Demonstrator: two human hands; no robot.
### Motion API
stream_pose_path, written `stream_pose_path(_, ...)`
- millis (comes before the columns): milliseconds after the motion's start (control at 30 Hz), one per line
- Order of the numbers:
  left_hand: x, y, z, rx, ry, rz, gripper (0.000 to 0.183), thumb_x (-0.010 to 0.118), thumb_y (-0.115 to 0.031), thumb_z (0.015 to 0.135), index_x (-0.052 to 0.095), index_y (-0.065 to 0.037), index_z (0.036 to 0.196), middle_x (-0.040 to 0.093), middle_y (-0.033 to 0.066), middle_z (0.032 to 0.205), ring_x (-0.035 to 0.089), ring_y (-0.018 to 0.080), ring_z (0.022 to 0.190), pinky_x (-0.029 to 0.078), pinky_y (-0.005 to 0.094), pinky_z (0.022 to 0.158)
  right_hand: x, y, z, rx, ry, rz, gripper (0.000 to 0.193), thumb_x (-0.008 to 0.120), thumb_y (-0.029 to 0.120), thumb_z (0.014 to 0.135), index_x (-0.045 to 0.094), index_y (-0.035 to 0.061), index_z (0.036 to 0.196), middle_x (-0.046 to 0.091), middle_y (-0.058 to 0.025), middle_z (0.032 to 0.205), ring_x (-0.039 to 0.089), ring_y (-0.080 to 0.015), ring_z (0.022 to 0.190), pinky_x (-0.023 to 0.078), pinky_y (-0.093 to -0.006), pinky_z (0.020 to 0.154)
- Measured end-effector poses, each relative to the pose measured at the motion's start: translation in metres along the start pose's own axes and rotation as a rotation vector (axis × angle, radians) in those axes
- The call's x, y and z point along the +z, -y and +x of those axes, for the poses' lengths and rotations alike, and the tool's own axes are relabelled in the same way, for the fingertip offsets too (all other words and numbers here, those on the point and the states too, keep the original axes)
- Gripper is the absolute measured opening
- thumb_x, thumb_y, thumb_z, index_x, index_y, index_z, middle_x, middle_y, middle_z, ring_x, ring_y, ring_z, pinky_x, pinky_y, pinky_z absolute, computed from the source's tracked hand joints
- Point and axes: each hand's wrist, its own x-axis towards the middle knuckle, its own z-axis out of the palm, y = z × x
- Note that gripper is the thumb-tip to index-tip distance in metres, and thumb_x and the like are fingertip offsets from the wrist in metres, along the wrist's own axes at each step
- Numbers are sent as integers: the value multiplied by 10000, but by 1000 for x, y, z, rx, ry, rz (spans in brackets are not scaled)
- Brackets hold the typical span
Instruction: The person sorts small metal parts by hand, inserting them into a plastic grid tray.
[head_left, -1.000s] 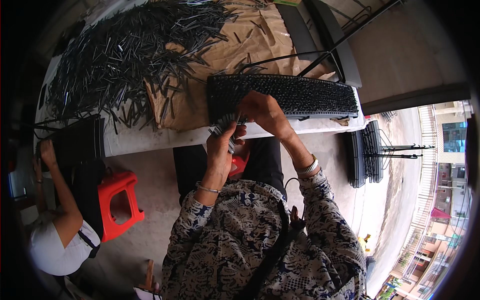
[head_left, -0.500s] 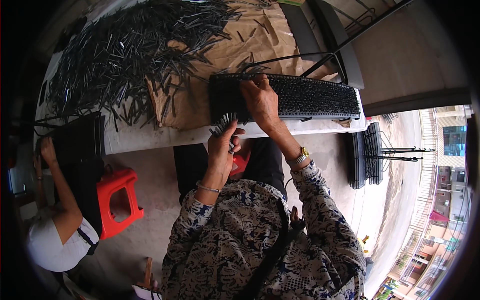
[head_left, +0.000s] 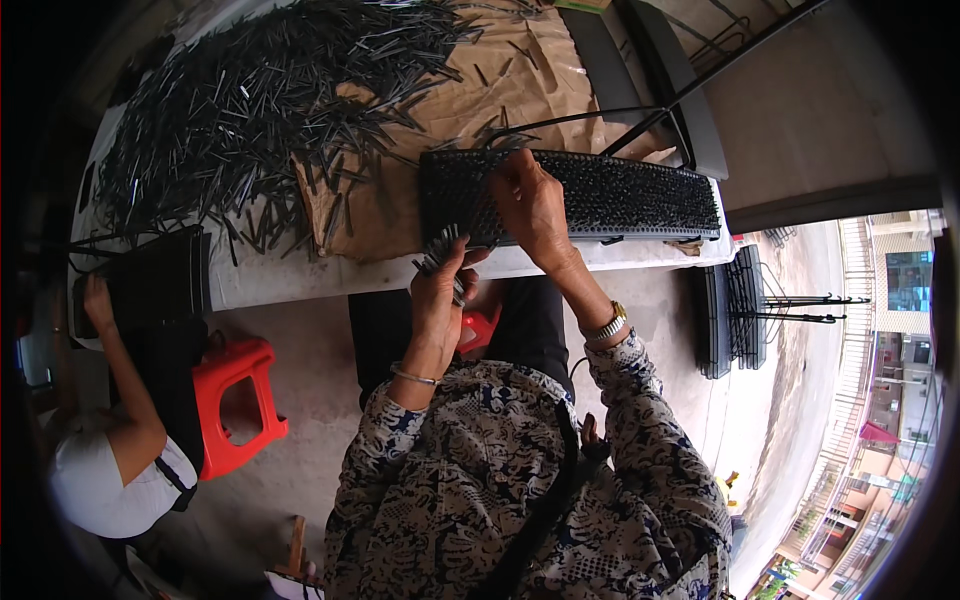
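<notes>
My left hand (head_left: 437, 295) is closed round a bundle of thin black strips (head_left: 440, 250), their ends fanning out above the thumb. It hovers at the front edge of the table, just below a long black perforated panel (head_left: 640, 195). Over the left part of that panel, my right hand (head_left: 533, 212) has its fingers pinched together; what they hold, if anything, is hidden. Rows of small upright pieces cover the panel's right part, while its left end looks flatter, with holes showing.
A large heap of loose black strips (head_left: 250, 110) spreads over brown paper (head_left: 520, 75) on the table. Black metal rods (head_left: 640, 125) stand behind the panel. To the left a co-worker (head_left: 115, 450) sits near a red stool (head_left: 235, 405). Black racks (head_left: 730, 310) stand at the right.
My right hand has shifted slightly right and turned, its fingers curling over the panel. The left hand has moved slightly left with its strips. The co-worker's arm has moved a little.
</notes>
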Motion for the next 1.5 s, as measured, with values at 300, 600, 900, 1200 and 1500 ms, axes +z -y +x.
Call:
stream_pose_path(300, -3, 2, -1, 39, 51, -25, 248, 645, -226, 890, 597, -15, 1012, 638, 111, 818, 446, 69, 579, 341, 198, 476, 22, -8, -3, -91, 22, -302, 101, 602, 99, 844, 558, 40, 912, 609, -156, 784, 610, -359, 775, 496, -412, 653)
stream_pose_path(600, 3, 1, -2, 88, 40, -4, 278, 669, -244, 869, 612, -28, 1034, 677, 115, 878, 510, 87, 615, 371, 205, 490, -7, 13, -16, 301, 548, 539, 98, 585, 68, 840, 591, -25, 870, 640, -228, 840, 636, -389, 674, 513, -377, 578)
stream_pose_path(900, -3, 6, 1, 71, -17, -40, 274, 657, -245, 877, 633, -21, 1033, 686, 110, 876, 566, 109, 631, 439, 238, 530, 18, 0, 4, -82, -93, -47, 88, 590, 77, 854, 551, 35, 920, 620, -154, 797, 625, -350, 733, 493, -374, 605)
stream_pose_path(1200, -2, 4, -1, 25, 21, -68, 258, 659, -214, 879, 631, 2, 1017, 537, 4, 700, 476, 79, 578, 379, 245, 499, 27, -7, -5, -187, -46, -318, 105, 640, 132, 832, 635, 88, 927, 574, -116, 809, 625, -292, 737, 508, -363, 666)
stream_pose_path(1500, 4, 1, -5, 51, 37, -27, 275, 665, -242, 875, 627, -13, 1022, 606, 39, 764, 472, 75, 582, 363, 225, 493, -4, 8, -16, 83, 476, 284, 146, 630, 100, 830, 633, 8, 944, 644, -126, 827, 633, -226, 713, 491, -323, 633)
